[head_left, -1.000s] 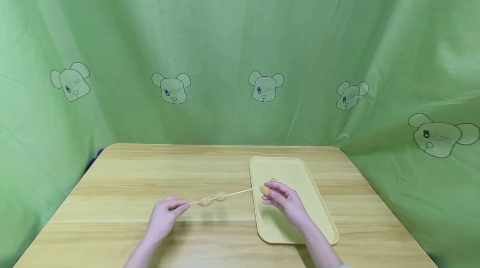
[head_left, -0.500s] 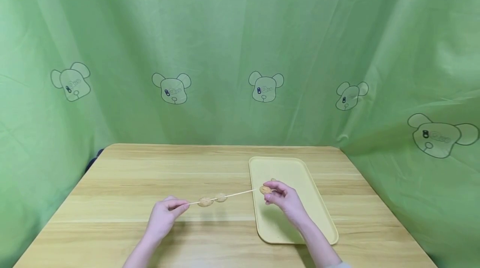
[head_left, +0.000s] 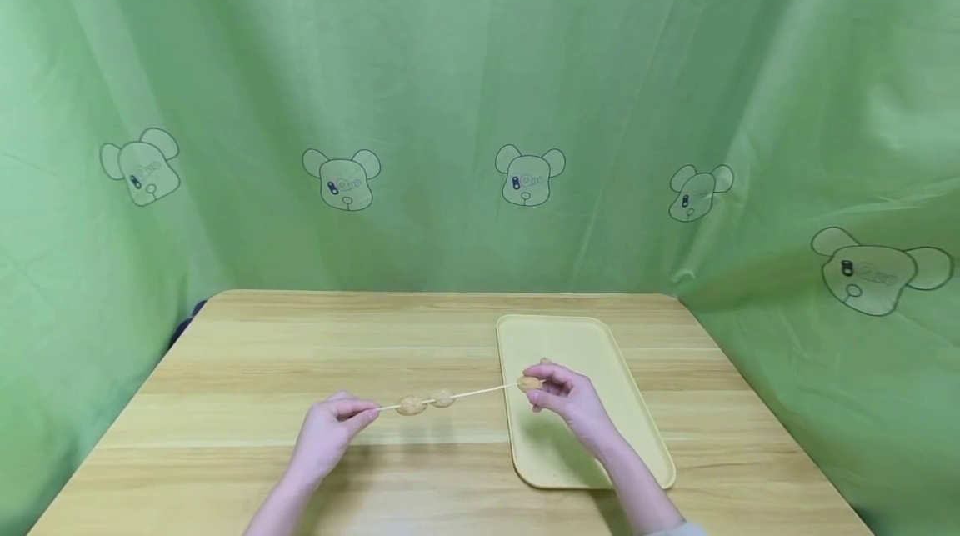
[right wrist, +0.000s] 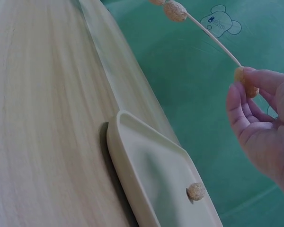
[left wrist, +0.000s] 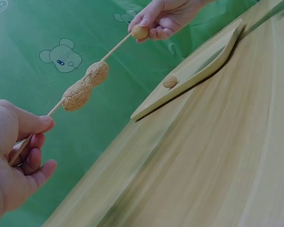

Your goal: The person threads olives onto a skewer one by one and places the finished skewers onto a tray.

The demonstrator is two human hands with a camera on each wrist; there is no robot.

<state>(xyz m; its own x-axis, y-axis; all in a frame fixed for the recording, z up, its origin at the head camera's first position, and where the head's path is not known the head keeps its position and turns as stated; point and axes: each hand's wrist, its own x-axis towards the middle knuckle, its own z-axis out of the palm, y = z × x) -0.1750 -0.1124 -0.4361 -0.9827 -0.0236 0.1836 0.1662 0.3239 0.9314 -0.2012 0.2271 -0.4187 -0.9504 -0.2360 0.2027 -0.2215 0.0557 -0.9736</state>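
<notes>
My left hand [head_left: 326,440] pinches a thin wooden skewer [head_left: 480,392] near its left end, between thumb and fingers. Two wrinkled tan balls, which look like fried food, are threaded on it: a larger one [left wrist: 77,95] nearer my left hand and a smaller one [left wrist: 98,73] beyond it. My right hand [head_left: 577,407] holds another tan ball [head_left: 528,383] between thumb and fingertips, above the tray. The skewer's far end meets this ball's left side. One more wrinkled ball [right wrist: 196,191] lies on the tray, mostly hidden behind my right hand in the head view.
A pale yellow rectangular tray [head_left: 555,336] with a low rim lies lengthwise on the right half of the wooden table [head_left: 337,336]. Green curtains [head_left: 435,86] printed with bear heads hang behind the table and on both sides.
The skewer's far end has dipped slightly and closed the small gap to the ball in my right hand. That ball has been turned a little in the fingers. My left hand stays nearly still.
</notes>
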